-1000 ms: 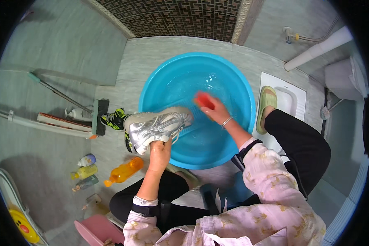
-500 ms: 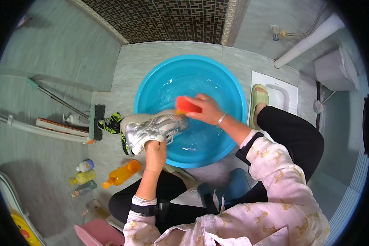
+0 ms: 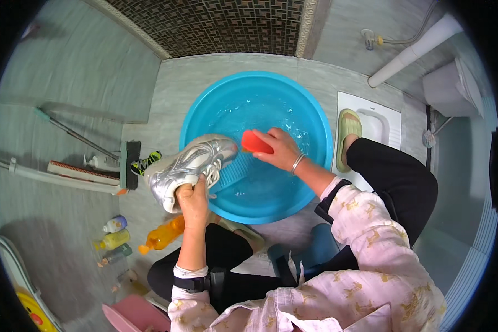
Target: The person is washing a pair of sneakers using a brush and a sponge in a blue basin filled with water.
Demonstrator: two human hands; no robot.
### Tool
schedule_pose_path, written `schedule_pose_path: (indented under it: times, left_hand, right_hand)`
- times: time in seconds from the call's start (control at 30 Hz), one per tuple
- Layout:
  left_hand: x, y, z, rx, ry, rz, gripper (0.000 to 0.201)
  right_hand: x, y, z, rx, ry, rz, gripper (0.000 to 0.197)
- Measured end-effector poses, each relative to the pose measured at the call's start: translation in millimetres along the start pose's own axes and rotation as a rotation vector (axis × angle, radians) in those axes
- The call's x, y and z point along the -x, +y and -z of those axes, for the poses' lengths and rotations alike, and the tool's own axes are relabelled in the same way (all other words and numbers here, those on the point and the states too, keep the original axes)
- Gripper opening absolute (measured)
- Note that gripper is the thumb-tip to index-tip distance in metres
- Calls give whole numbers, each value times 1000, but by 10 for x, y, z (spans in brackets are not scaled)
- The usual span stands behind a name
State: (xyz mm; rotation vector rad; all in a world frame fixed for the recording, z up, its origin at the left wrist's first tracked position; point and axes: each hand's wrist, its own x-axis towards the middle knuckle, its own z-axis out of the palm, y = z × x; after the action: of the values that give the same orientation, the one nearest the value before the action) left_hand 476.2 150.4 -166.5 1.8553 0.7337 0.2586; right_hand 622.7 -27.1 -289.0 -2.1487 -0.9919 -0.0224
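Observation:
My left hand (image 3: 192, 200) grips a silver-and-white sneaker (image 3: 191, 160) by its heel opening, fingers inside the collar. The toe of the sneaker points right, over the left rim of a large blue basin (image 3: 307, 205) holding water. In my right hand (image 3: 282, 150) is a red-backed scrub brush (image 3: 255, 142), held above the water just off the toe; its bristles are mostly hidden. A ribbed blue washboard (image 3: 232, 170) lies in the basin, partly under the sneaker. Behind the heel, a black-and-green shoe (image 3: 146, 164) rests on the floor.
An orange bottle (image 3: 163, 234) and several smaller bottles, one of them yellow (image 3: 113, 239), are on the floor at left. A floor brush (image 3: 130, 166) leans nearby. To the right is a white squat toilet (image 3: 390, 124). A pink basin (image 3: 134, 315) sits at lower left.
The sneaker has moved left and turned, its toe drawing away from the brush and uncovering the washboard. My right hand stays nearly in place with the brush.

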Motion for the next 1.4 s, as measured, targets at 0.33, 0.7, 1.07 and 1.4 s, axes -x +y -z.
schedule_pose_path:
  times: [0.33,0.7,1.07,1.4]
  left_hand:
    - [-20,-16,14,570,22,227,24]
    - [-318,-248,108,1198,30,444,41]
    - [-393,-218,-60,1329,85,652,29]
    - [-597,-160,-91,1490,17,574,34]
  right_hand:
    - [-335,-483,-177,-150,184,-30,53]
    - [652,670,-549,255,-37,-851,65]
    - [-962,-881,238,-391,327,-120,64]
    - [74,-524,-335,-305,235,-287,67]
